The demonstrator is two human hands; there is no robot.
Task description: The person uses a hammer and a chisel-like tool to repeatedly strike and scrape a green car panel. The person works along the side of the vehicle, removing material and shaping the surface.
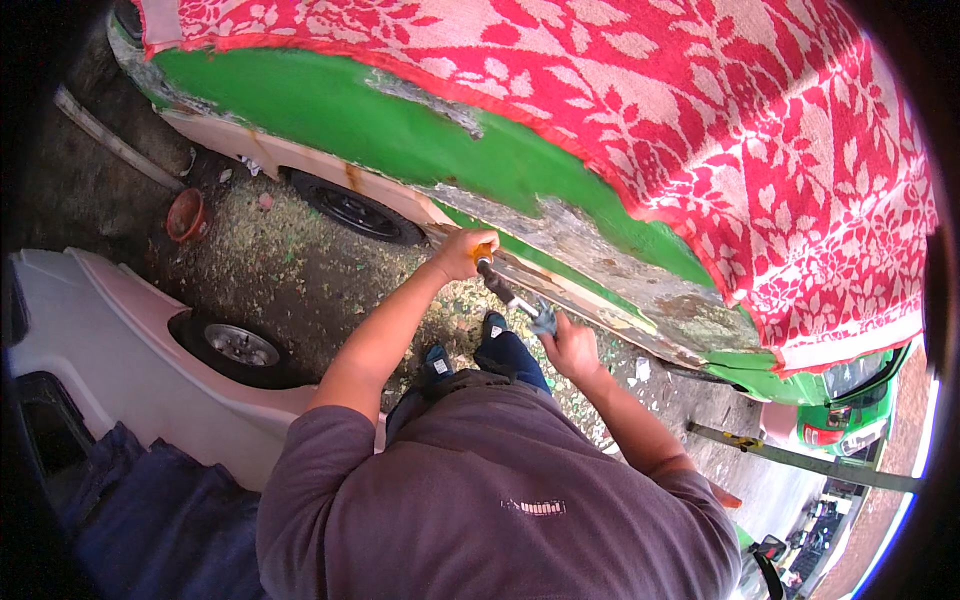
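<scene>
- I have the left hand (pixel 462 254) wrapped round the orange end of a tool (pixel 497 284), which has a dark middle and a shiny rod.
- My right hand (pixel 575 350) is curled tight on a blue-grey piece (pixel 544 320) at the rod's other end; I cannot tell if it is a rag or a part.
- So the tool is held between both hands, slanting, near the low side of the green car (pixel 400 118). I can't tell if it touches.
- My guess is that I am getting the tool ready to work on the worn patch (pixel 575 238). I should hold it firm, line it up straight, and twist or push gently.
- I should mind the shoes (pixel 437 364) just below, and go lightly over the rough spots.
- The red towel (pixel 700 130) lies over the car, so I should not let the tool snag its edge.
- Farther off, a brown pot (pixel 187 215) sits on the crumb-covered ground (pixel 290 245). Its inside is too dark to tell what it holds.
</scene>
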